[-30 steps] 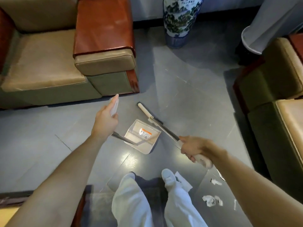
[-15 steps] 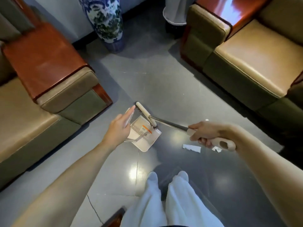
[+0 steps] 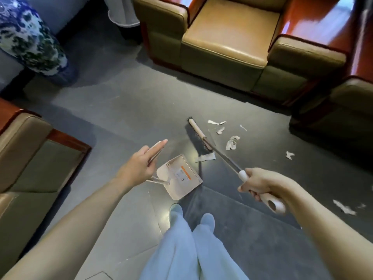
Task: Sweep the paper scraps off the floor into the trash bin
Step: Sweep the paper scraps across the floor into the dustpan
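Observation:
White paper scraps (image 3: 232,142) lie scattered on the grey floor in front of me, with one piece (image 3: 206,157) just beside the dustpan's lip and more at the right (image 3: 344,207). My right hand (image 3: 260,184) grips the pale handle of a long broom; its brush head (image 3: 197,134) rests on the floor just left of the scraps. My left hand (image 3: 141,164) holds the upright handle of the beige dustpan (image 3: 181,178), which sits on the floor ahead of my feet. The white-lined trash bin (image 3: 122,15) stands at the back, beside the armchair.
A tan armchair (image 3: 226,43) with red-brown wooden arms faces me at the back, another seat (image 3: 333,110) is at the right, and a third (image 3: 30,158) is at the left. A large blue-and-white vase (image 3: 30,41) stands at the far left.
The view has swung to the right, bringing the scattered scraps in front. The broom head has moved off the dustpan and out to the scraps. Both hands keep their hold.

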A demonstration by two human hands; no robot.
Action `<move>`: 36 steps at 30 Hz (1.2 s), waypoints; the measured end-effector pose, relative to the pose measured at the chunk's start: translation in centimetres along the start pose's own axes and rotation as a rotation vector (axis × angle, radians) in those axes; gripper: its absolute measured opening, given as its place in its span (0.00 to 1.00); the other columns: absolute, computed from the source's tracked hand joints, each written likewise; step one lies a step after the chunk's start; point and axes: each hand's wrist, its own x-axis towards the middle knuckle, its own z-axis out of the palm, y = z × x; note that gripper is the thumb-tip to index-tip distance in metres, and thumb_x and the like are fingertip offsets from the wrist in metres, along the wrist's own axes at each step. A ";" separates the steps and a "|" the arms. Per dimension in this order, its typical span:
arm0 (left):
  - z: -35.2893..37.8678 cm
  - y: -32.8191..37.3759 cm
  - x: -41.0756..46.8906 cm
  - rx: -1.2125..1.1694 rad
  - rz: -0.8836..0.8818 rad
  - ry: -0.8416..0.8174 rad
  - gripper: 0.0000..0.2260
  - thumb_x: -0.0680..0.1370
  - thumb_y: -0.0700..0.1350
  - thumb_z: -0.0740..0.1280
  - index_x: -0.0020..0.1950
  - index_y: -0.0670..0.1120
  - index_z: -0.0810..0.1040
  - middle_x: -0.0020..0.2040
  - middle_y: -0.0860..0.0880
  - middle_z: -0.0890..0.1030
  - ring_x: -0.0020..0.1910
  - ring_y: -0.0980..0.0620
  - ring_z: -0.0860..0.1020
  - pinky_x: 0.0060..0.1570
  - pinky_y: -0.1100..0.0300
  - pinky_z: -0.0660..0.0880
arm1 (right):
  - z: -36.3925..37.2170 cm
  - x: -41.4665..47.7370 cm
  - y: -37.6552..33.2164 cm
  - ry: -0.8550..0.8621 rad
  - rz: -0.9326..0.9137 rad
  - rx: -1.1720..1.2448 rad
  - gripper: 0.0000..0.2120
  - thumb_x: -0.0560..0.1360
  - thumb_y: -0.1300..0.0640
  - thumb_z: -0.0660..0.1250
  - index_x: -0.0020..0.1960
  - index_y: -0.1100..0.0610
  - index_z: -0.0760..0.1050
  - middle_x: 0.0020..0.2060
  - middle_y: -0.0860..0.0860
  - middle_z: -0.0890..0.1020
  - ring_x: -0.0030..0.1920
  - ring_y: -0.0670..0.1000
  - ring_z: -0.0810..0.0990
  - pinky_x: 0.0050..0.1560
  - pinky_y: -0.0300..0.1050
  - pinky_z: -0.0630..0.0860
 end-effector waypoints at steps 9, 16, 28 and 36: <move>1.6 0.2 3.1 -0.053 0.035 0.038 0.31 0.77 0.35 0.64 0.75 0.55 0.60 0.50 0.38 0.80 0.49 0.39 0.78 0.51 0.49 0.75 | 9.2 -0.1 0.3 -0.133 0.191 0.324 0.22 0.74 0.66 0.59 0.66 0.53 0.62 0.34 0.56 0.75 0.25 0.49 0.71 0.29 0.42 0.72; 1.2 -0.5 5.0 -0.088 0.105 -0.007 0.27 0.76 0.35 0.64 0.72 0.56 0.68 0.54 0.39 0.80 0.52 0.41 0.78 0.54 0.49 0.74 | 7.8 -4.6 -0.4 -0.216 0.153 0.625 0.19 0.72 0.69 0.59 0.60 0.56 0.74 0.25 0.52 0.66 0.20 0.47 0.62 0.21 0.33 0.62; 0.5 3.2 15.1 -0.045 0.270 -0.052 0.26 0.77 0.35 0.65 0.72 0.55 0.69 0.59 0.42 0.80 0.57 0.42 0.78 0.59 0.52 0.72 | 1.2 -2.4 0.3 0.128 0.106 0.718 0.25 0.71 0.68 0.62 0.68 0.59 0.67 0.28 0.56 0.72 0.22 0.50 0.67 0.23 0.38 0.67; 0.5 6.0 25.1 0.059 0.361 -0.095 0.27 0.77 0.35 0.65 0.73 0.55 0.67 0.60 0.42 0.79 0.55 0.42 0.78 0.58 0.52 0.73 | -7.0 3.9 1.6 0.315 0.219 0.640 0.13 0.71 0.68 0.57 0.54 0.63 0.73 0.27 0.58 0.75 0.29 0.57 0.73 0.36 0.48 0.72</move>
